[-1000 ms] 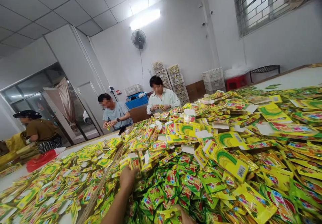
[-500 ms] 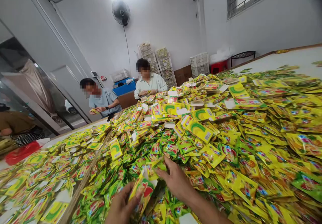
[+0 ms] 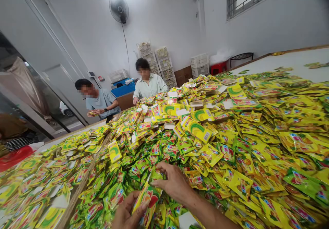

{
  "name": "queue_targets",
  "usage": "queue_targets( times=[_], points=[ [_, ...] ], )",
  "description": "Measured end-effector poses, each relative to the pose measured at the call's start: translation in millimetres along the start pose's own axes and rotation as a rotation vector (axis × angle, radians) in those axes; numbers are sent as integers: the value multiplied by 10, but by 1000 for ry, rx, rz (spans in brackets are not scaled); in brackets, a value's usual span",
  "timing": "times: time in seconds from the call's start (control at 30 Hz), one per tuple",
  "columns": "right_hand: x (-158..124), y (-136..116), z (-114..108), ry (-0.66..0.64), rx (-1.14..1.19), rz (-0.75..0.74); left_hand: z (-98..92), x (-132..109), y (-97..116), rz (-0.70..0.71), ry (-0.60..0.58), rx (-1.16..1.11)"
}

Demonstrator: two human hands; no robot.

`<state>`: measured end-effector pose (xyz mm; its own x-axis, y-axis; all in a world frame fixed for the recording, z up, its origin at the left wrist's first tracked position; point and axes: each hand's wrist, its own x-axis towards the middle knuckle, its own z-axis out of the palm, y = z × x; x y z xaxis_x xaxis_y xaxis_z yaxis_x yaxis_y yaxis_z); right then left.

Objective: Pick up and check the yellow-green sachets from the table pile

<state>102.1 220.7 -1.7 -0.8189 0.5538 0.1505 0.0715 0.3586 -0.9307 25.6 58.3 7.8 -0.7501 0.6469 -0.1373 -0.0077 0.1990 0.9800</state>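
My left hand (image 3: 130, 211) is closed around a small yellow carton (image 3: 149, 201) with a red fruit picture, holding it tilted low in the middle of the view. At the carton's upper end my right hand (image 3: 172, 182) pinches a green sachet (image 3: 155, 174) between thumb and fingers. The sachet touches or overlaps the carton's top; how far it is inside I cannot tell. Under and around both hands lies a heap of green sachets (image 3: 115, 196), with yellow sachets (image 3: 239, 181) piled to the right.
Beyond my hands, yellow cartons (image 3: 196, 128) are heaped. A wooden divider (image 3: 84, 179) separates them from more cartons (image 3: 28, 194) at left. Two people (image 3: 149, 83) sit across the table, another at far left. Crates (image 3: 168, 64) are stacked by the wall, near a red stool (image 3: 218, 68).
My right hand has moved in closer to the carton's upper end with the green sachet. The left hand keeps its hold. The view has shifted slightly, and one person opposite has lowered a hand.
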Motion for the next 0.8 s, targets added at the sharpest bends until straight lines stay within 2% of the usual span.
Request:
queue_targets(
  times=[0.13, 0.23, 0.3, 0.4, 0.47, 0.57, 0.63, 0.67, 0.8],
  points=[
    [-20, -2, 44, -36, 85, -67, 34, 63, -66, -69, 58, -178],
    [-19, -23, 20, -62, 144, -14, 20, 50, -59, -138, 56, -288],
    [-16, -33, 14, -9, 101, -21, 20, 31, -56, -165, 41, -287],
    [-14, -28, 54, 85, 67, -107, 66, 29, -82, -146, 33, -289],
    [-8, -13, 98, 106, 128, -74, 105, 48, -109, -120, 43, -311],
    [11, 5, 130, -15, 376, 95, 110, 78, -126, -143, 50, -315],
    [18, 1, 112, -127, 464, 136, 70, 85, -118, -169, 61, -317],
    [16, -6, 95, -135, 434, 111, 45, 83, -111, -173, 72, -323],
    [-21, -28, 45, -8, 179, -83, -20, 67, -89, -176, 108, -345]
  ],
)
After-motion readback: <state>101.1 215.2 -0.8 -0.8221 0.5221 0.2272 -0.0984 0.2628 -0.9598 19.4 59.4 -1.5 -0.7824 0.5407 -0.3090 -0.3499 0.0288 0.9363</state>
